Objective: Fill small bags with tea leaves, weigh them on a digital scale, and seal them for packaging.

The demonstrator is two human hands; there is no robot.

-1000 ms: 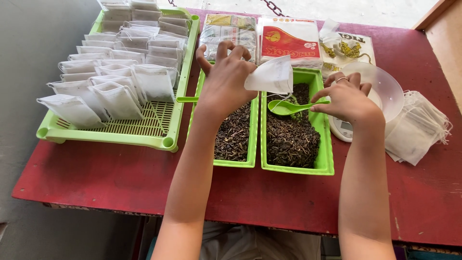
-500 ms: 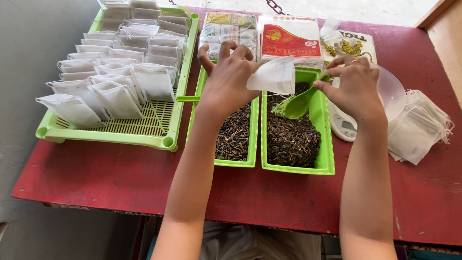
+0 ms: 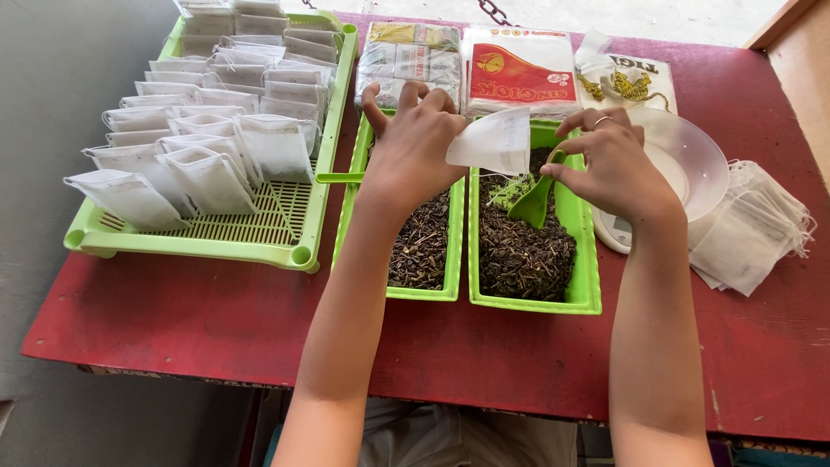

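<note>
Since a moment ago the green scoop (image 3: 533,201) has tipped from lying level over the tea to hanging blade-down, and the white filter bag (image 3: 493,141) has stayed raised beside it.

Taking the right-hand green tray (image 3: 588,259) of dark loose tea as landmark: it sits on the red table (image 3: 173,320), with a twin tray (image 3: 451,259) of tea touching its left side and a larger slotted green tray (image 3: 285,216), filled with rows of white bags, further left. Printed packets (image 3: 519,73) lie just behind it; a clear bowl (image 3: 692,156) and a heap of empty bags (image 3: 752,229) lie to its right.

Above its far end, the left hand (image 3: 413,151) pinches the filter bag between thumb and fingers. The right hand (image 3: 612,169) is closed on the scoop's handle, the blade just above the tea.
</note>
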